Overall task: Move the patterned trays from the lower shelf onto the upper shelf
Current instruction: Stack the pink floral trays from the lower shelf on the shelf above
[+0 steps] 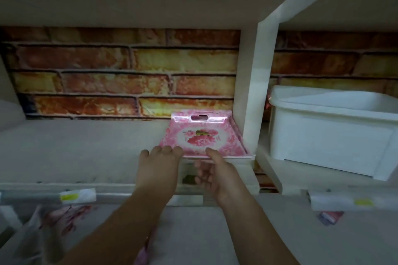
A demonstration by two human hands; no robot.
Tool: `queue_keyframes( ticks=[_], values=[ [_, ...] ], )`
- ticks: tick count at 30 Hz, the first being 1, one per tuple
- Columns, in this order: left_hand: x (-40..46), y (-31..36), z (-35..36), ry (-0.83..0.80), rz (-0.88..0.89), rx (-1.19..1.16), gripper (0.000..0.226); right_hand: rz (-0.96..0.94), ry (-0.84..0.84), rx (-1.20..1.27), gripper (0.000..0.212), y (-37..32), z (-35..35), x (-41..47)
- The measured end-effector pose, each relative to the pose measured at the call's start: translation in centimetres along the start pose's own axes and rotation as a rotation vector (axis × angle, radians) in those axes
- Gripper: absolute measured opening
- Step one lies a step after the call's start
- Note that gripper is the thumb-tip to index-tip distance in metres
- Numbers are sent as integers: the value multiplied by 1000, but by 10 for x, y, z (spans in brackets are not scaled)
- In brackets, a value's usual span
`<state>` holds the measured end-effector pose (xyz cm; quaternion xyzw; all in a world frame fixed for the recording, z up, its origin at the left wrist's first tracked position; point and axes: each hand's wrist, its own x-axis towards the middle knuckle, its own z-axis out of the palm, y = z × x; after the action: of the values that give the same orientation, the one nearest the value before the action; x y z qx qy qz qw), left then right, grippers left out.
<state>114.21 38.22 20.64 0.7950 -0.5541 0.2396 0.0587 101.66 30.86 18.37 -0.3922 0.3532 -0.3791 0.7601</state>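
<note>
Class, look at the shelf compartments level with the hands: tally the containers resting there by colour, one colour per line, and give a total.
Pink floral tray: 1
White plastic bin: 1
Total: 2

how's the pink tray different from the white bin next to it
The pink tray is covered in a floral pattern; the white bin is plain. The tray is flat and shallow with a handle slot at its far end; the bin is deep with tall walls. The tray lies left of the white divider with the left hand and right hand at its near edge; the bin sits right of it, untouched. Both rest on the same shelf level before the brick-pattern backing.
</note>
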Motion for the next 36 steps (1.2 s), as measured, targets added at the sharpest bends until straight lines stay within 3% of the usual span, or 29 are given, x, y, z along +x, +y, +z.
queue_keyframes(
  ticks=[3, 7, 9, 12, 19, 26, 36],
  values=[
    [11, 6, 14, -19, -42, -29, 60, 31, -5, -233, 53, -6, -10, 11],
    [23, 17, 32, 54, -40, -68, 75, 108, -98, -320, 85, -14, -12, 27],
    [31, 19, 40, 50, -18, -81, 84, 127, -120, -317, 92, -14, -13, 36],
    [40, 21, 53, -90, -5, -62, 103, 150, -133, -297, 95, -13, -16, 45],
    [45, 24, 73, -105, 5, 28, 105, 156, -209, -325, 80, -11, -21, 60],
    [30, 0, 65, -77, 127, -120, 99, 70, -207, -358, 53, 11, 17, 57],
    [-43, -134, 62, -76, -106, -167, 93, -4, -384, -491, 43, 86, 155, 26]
  ],
)
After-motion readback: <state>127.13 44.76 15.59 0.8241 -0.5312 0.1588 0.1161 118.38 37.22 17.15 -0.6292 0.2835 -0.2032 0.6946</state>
